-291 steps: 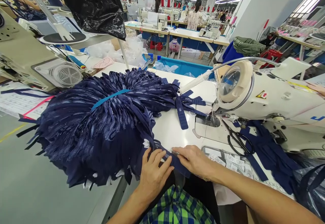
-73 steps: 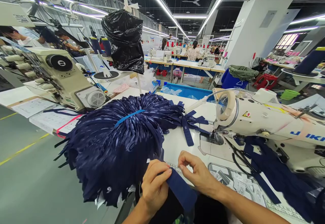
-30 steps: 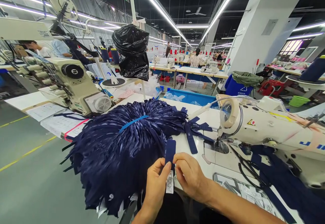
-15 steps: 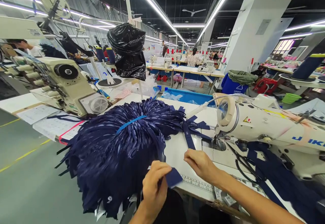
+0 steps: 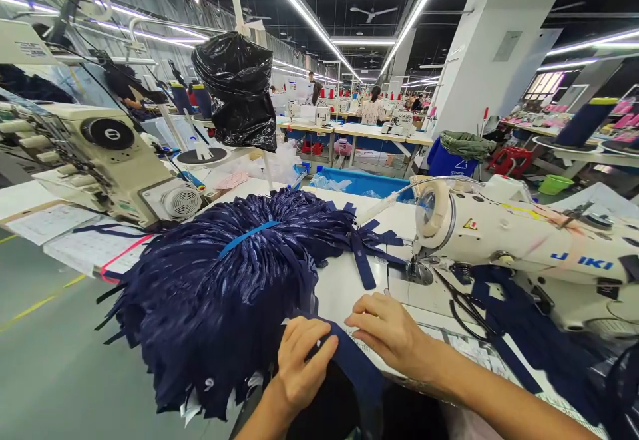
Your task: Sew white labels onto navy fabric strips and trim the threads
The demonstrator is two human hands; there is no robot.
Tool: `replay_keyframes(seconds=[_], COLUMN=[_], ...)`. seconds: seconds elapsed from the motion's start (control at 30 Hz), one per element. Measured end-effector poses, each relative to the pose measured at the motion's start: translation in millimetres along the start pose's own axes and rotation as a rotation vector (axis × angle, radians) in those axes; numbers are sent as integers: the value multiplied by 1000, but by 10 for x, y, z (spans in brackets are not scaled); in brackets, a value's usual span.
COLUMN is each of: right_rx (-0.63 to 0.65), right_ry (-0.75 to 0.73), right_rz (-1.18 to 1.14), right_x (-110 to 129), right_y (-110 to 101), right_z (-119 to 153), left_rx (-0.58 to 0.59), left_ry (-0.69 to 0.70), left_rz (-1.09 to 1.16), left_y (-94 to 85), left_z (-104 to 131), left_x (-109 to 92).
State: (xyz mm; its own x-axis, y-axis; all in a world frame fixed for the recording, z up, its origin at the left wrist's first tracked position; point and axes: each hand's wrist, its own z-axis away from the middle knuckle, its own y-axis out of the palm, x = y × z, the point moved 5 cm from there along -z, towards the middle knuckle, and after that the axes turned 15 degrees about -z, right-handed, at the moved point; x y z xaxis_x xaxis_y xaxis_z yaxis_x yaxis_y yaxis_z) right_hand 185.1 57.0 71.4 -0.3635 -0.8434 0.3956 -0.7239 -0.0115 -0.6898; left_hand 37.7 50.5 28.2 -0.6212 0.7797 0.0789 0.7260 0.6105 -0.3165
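Note:
My left hand (image 5: 305, 360) pinches a navy fabric strip (image 5: 357, 367) at the table's front edge, and the strip hangs down toward my lap. Just right of it, my right hand (image 5: 387, 330) is curled above the strip; its fingertips come close to the fabric, and whether they grip anything is hidden. A big bundle of navy strips (image 5: 214, 313), tied with a blue band (image 5: 247, 239), lies left of both hands. Several loose navy strips (image 5: 363, 263) rest between the bundle and the white sewing machine (image 5: 464, 220).
Black scissors (image 5: 466, 307) lie by the sewing machine, with dark fabric (image 5: 529, 327) at its right. Another machine (image 5: 114, 154) stands at the left. A black plastic bag (image 5: 237, 90) hangs behind the bundle. A blue bin (image 5: 452, 157) is farther back.
The strip in my left hand now shows a long hanging length instead of a short end. My right hand has moved down and left, closer to my left hand. The view has shifted slightly.

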Motion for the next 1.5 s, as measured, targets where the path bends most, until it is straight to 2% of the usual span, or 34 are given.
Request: replay_keyframes(seconds=[0.17,0.27,0.33,0.47,0.53,0.67,0.77,0.83,0.9,0.97,1.0,1.07,1.2,1.37,1.5], right_rx=[54,91,49,-57,-92,-179,-164,-78,-28,-98,-137,-119,2,23,-35], right_ry=[-175,-183,-76,405,561,610,607,577,509,425,429,400,364,336,207], right_rz=[245,262,113,-563,-786,-980,-1103,-1044,-784,-405,-263,-145,-291,-487,-482], right_x=[150,168,129,-89,-135,-81,-45,-104,-270,-478,-575,-659,-487,-228,-139], right_y=[54,100,84,86,116,156,221,227,146,-21,-90,-132,13,173,163], right_z=[-48,-53,-55,15,65,98,117,151,217,306,359,422,372,161,42], left_rx=[4,8,12,3,1,-16,10,48,61,55,56,67,54,26,15], left_ry=[11,11,22,39,37,-15,-71,-57,-3,48,66,95,95,56,38], left_rz=[12,4,11,57,78,157,229,246,208,129,90,51,54,57,55], left_y=[20,27,32,34,41,58,82,82,43,-18,-43,-69,-47,-21,-39], left_z=[32,32,25,-3,-32,-125,-177,-176,-145,-95,-69,-24,9,-30,-46], left_x=[-13,-16,-23,-39,-49,-76,-89,-91,-72,-21,9,55,67,19,-4])
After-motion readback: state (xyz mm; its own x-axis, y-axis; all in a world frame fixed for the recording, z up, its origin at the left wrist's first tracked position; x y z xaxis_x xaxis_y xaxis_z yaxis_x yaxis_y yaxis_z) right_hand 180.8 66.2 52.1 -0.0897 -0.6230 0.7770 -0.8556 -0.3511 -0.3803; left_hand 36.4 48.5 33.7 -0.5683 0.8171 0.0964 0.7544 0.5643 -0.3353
